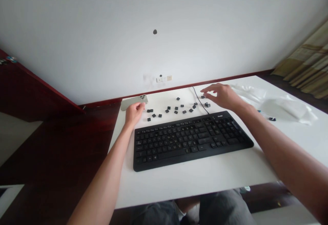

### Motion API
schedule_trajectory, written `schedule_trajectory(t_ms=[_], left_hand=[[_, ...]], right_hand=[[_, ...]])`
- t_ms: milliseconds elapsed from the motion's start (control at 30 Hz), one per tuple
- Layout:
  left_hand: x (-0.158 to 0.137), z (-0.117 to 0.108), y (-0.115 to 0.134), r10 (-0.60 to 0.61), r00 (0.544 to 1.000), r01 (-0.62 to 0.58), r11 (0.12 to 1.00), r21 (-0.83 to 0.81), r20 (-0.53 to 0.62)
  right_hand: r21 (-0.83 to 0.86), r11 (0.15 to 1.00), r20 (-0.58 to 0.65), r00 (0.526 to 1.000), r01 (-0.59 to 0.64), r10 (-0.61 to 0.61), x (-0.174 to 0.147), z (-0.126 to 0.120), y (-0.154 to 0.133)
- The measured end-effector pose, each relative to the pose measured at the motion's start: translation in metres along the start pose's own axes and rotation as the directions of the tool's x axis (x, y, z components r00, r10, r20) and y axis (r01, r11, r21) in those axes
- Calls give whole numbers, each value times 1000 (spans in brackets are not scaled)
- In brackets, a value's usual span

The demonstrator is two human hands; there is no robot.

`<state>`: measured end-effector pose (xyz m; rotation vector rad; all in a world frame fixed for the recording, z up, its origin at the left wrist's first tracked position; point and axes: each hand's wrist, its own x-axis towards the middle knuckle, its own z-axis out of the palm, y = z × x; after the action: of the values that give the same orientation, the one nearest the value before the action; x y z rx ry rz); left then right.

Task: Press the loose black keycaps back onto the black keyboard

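A black keyboard [176, 153] lies on the white table, with bare gaps among its letter keys where caps are off. Beyond its back edge, several loose black keycaps [169, 108] are scattered. My left hand [133, 113] rests by the keyboard's far left corner, beside a phone [130, 102]. Its fingers are curled together, and whatever they may hold is hidden. My right hand [220, 95] hovers past the keyboard's back right, thumb and fingers apart. Between those fingertips, a single keycap [203, 97] shows on the table, not gripped.
From the keyboard's back a black cable [199, 99] runs toward the wall. Clear plastic bags [284, 107] lie at the right, with a small dark item [272, 119] near my right forearm. Wall sockets [164, 79] sit behind the table [194, 180].
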<state>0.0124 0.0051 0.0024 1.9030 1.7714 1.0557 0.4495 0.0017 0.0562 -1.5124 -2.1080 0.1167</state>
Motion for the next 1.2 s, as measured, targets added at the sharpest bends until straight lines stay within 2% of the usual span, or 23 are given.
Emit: schedule_trajectory(t_ms=[133, 300, 500, 633, 833, 1200], left_hand=[[0, -1, -1, -10, 1000, 10, 1000, 26, 8], [0, -2, 1, -14, 1000, 14, 999, 46, 3], [-2, -4, 6, -18, 1000, 17, 998, 67, 8], [-1, -3, 4, -6, 1000, 6, 997, 83, 0], [-2, -3, 5, -15, 1000, 14, 997, 74, 5], [-3, -4, 8, -8, 1000, 7, 997, 77, 14]], right_hand=[[66, 977, -40, 977, -205, 207, 4, -11, 40], [78, 962, -52, 962, -262, 266, 4, 3, 63], [197, 957, -156, 957, -211, 243, 4, 18, 59], [272, 940, -137, 958, -207, 251, 4, 28, 52], [264, 915, -76, 939, -306, 336, 3, 42, 46], [303, 906, -125, 930, -296, 346, 6, 45, 53]])
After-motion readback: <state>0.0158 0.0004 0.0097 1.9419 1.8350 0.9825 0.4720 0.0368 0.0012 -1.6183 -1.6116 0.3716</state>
